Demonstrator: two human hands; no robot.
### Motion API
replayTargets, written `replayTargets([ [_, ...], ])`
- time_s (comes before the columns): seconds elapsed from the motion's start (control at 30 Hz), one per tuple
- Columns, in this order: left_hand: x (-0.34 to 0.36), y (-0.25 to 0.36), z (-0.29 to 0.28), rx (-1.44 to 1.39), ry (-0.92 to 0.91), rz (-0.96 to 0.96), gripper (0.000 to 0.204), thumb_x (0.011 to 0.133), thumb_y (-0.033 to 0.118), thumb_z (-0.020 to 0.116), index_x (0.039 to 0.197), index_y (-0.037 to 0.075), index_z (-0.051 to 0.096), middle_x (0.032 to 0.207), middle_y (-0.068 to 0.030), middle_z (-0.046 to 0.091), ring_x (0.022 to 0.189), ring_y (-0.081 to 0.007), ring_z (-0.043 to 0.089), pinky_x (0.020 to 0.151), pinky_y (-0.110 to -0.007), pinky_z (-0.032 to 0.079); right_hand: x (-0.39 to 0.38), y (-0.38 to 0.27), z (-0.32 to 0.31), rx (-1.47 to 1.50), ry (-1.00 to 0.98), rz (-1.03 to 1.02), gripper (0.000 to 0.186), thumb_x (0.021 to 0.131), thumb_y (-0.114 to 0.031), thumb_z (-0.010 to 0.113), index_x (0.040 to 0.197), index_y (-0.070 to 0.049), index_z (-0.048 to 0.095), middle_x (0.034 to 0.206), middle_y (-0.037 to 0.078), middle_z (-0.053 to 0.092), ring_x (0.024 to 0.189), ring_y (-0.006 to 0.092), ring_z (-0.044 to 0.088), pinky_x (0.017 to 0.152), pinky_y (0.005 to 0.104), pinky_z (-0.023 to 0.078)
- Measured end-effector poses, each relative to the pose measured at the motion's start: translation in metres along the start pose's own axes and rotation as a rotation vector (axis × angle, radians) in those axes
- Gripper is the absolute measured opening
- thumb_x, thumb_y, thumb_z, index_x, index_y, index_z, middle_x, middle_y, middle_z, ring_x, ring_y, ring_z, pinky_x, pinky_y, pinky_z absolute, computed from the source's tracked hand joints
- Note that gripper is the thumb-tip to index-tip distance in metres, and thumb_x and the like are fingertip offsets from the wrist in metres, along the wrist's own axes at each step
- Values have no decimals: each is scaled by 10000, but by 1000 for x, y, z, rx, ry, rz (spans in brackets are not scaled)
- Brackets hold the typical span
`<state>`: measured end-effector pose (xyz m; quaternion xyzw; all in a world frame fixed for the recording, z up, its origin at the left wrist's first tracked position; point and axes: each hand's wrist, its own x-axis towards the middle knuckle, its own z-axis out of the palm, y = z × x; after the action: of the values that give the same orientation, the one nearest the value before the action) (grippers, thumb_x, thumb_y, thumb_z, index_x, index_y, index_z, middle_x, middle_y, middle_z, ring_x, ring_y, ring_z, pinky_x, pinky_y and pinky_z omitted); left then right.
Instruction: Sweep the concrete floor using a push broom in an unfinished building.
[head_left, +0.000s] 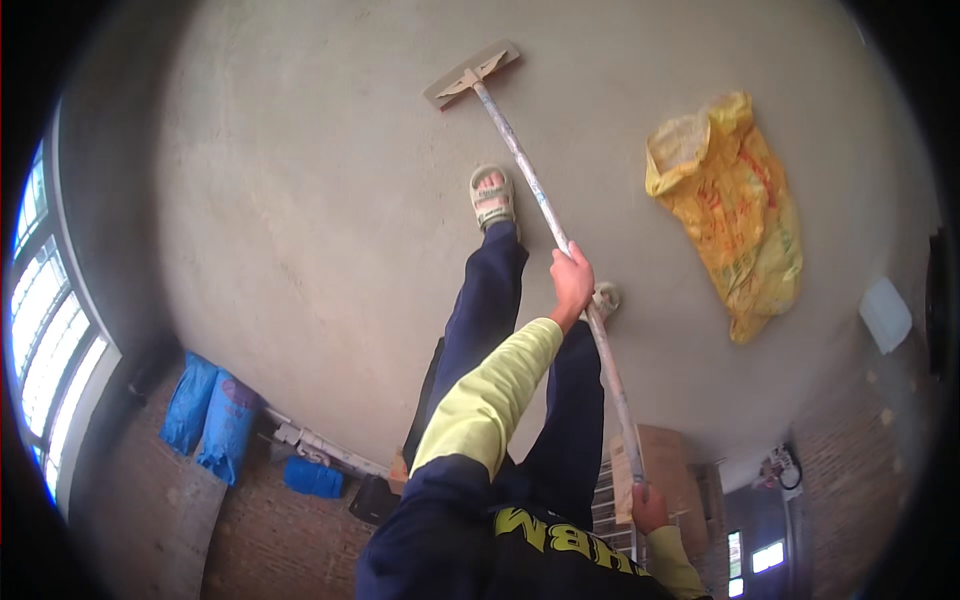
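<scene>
A long-handled floor scraper (525, 165) slants across the view, its flat rectangular head (498, 58) on the grey floor ahead of my feet. My left hand (573, 282) is wrapped round the middle of the pole. Close to my right side, my right hand (650, 508) grips the pole near its rear end. One sandalled foot (492, 195) stands forward, left of the pole; the other sandal (606, 298) is partly hidden behind my left hand and the pole.
To the right, a crumpled yellow sack (735, 215) lies on the floor, with a whitish container (886, 315) beyond it. Blue bags (225, 420) lie at the lower left by the brick wall. A cardboard box (665, 460) stands behind me. Windows (50, 340) line the left.
</scene>
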<state>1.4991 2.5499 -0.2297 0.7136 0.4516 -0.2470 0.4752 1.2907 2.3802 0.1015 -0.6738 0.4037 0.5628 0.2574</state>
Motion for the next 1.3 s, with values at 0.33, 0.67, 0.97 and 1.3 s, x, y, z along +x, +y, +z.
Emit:
replayTargets([
  [0.33, 221, 202, -149, 152, 201, 112, 405, 830, 315, 414, 804, -78, 512, 740, -252, 570, 669, -348, 591, 563, -413, 478, -12, -293, 18, 333, -368, -257, 345, 863, -338, 399, 779, -13, 479, 484, 27, 441, 344, 107, 439, 309, 255, 376],
  [0.67, -43, 170, 19, -93, -239, -109, 452, 850, 365, 385, 798, -71, 495, 647, -190, 567, 597, -290, 588, 561, -390, 464, -79, -41, -86, 139, 70, -183, 368, 821, -350, 457, 848, 7, 543, 622, 188, 545, 642, 321, 575, 561, 391, 426],
  [0.97, -85, 144, 147, -109, -96, -246, 454, 834, 385, 389, 909, -56, 465, 857, -295, 541, 840, -424, 528, 739, -452, 405, -32, 32, -210, -363, 291, -254, 455, 839, -378, 391, 762, 34, 570, 712, 245, 558, 735, 431, 530, 630, 461, 400],
  [1.3, 68, 333, 57, -487, -73, -186, 333, 844, 301, 446, 747, -17, 445, 532, -90, 475, 440, -177, 481, 419, -325, 395, -68, -288, -275, -365, 83, 35, 406, 833, -337, 427, 765, 40, 563, 704, 258, 551, 750, 377, 561, 649, 423, 405],
])
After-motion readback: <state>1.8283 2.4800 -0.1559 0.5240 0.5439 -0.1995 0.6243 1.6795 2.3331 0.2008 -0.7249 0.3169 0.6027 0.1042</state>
